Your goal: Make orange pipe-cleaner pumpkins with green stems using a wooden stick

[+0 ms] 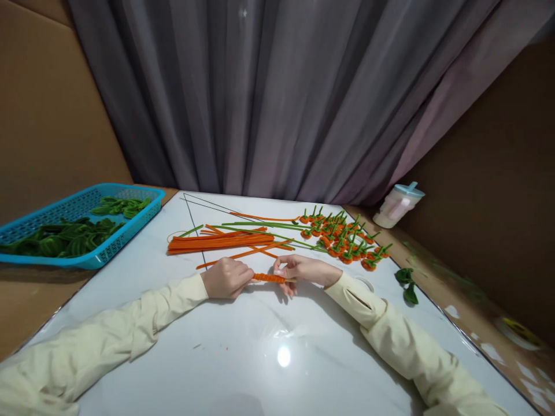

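Just above the white table, an orange pipe cleaner point(267, 278) is wound in a tight coil, seemingly around a thin pale stick whose tip shows at the right. My left hand point(228, 278) is closed on the coil's left end, its fingertips partly hidden. At the other end, the thumb and fingers of my right hand point(307, 270) pinch the coil and stick. Beyond my left hand lies a bundle of straight orange pipe cleaners point(221, 241), with loose orange and green ones point(260, 223) around it. Several small orange pieces with green stems point(338, 237) stand beyond my right hand.
On the left is a blue basket point(93, 259) holding green leaf-shaped pieces. Green leaves point(410, 293) and a white ring point(365, 283) lie on the right of the table. A lidded cup point(396, 207) and a tape roll point(519, 333) are off its right edge. Curtains point(269, 104) hang behind.
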Demonstrator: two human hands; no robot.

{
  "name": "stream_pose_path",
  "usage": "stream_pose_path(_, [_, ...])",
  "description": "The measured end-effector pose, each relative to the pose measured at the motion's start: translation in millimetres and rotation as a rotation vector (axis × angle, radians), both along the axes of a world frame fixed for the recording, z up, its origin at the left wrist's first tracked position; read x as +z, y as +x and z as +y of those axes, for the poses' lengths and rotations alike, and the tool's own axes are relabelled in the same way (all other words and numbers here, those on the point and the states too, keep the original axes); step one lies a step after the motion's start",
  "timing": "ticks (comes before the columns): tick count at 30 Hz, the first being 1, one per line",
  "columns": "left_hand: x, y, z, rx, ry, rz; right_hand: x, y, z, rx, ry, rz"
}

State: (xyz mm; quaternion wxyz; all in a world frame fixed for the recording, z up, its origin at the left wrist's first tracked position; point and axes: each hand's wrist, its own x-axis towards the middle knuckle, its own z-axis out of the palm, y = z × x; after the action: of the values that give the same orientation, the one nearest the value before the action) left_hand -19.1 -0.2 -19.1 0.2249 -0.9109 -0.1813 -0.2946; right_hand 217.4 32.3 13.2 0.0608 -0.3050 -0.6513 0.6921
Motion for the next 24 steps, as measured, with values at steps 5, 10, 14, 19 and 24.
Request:
stream_pose_path(5, [-0.1, -1, 0, 0.003, 0.019, 0.01, -11.8, 0, 2, 0.008, -0.216, 0.048])
stream_pose_path(10, [-0.1, -1, 1, 0.039, 0.001, 0.012, -20.9, -1, 2, -0.08, -0.269, 0.116])
stream_pose_path(14, [0.9, 0, 2, 0.087, -0.064, 0.029, -19.2, -3, -5, -0.184, -0.248, 0.158])
stream_pose_path(19, [-0.3, 0, 2, 0.085, -0.133, 0.052, -17.8, -5, -9, -0.269, -0.231, 0.194])
stream_pose_path(24, [0.5, 1, 2, 0.04, -0.073, 0.033, -17.2, -4, -5, -0.212, -0.295, 0.16])
